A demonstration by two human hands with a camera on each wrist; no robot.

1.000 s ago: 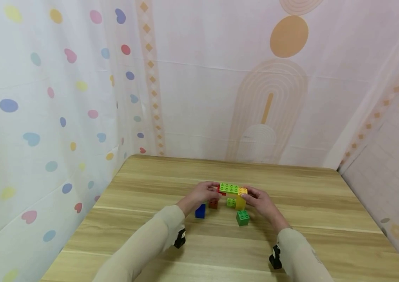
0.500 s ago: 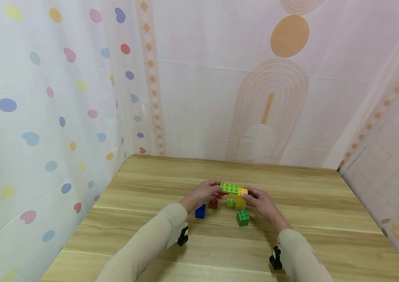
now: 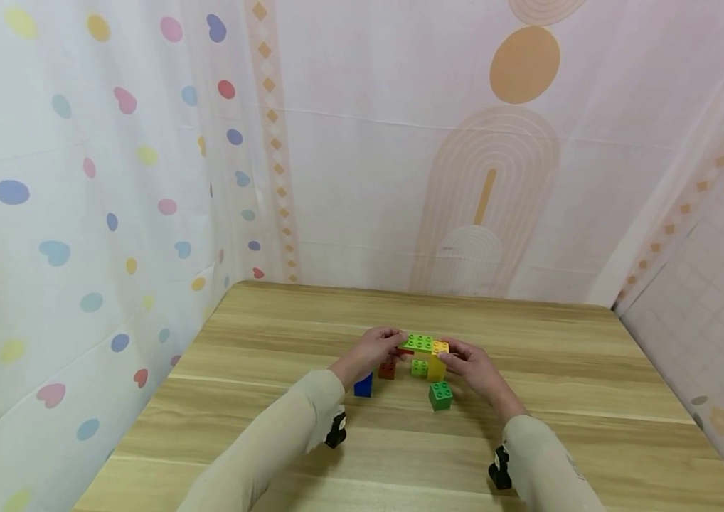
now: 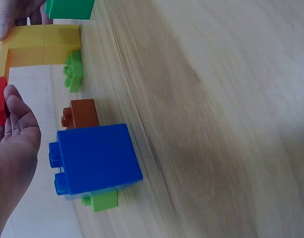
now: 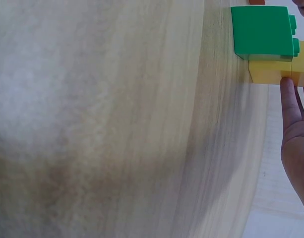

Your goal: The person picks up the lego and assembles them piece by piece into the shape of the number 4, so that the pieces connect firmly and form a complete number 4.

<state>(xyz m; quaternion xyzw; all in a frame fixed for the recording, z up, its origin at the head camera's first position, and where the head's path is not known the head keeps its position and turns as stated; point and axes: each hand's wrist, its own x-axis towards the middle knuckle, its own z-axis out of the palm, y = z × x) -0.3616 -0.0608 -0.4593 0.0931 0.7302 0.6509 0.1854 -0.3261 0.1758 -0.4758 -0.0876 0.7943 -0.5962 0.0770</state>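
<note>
My left hand point(image 3: 371, 350) pinches the left end of a long lime-green brick point(image 3: 420, 342), its upper fingers over the studs. Under that end is a flat red brick point(image 4: 0, 101), with curled fingertips right below it in the left wrist view. The lime-green brick spans from there to a yellow brick tower point(image 3: 437, 367), whose top has a thin yellow piece. My right hand point(image 3: 474, 366) holds the tower, thumb on the near side and fingers behind. In the right wrist view its fingertip presses the yellow wall behind a green brick point(image 5: 263, 30).
On the wooden table point(image 3: 528, 427), a small lime brick point(image 3: 419, 368) stands beside the tower's foot. Left of it are a brown brick point(image 3: 387, 370) and a blue brick point(image 3: 364, 385). Another lime brick point(image 4: 104, 199) peeks from behind the blue one. Patterned curtains enclose the table.
My left hand has moved slightly right, its fingers now over the lime-green brick's end. The red brick, sticking out on the left before, has slid beneath it. My right hand stays put.
</note>
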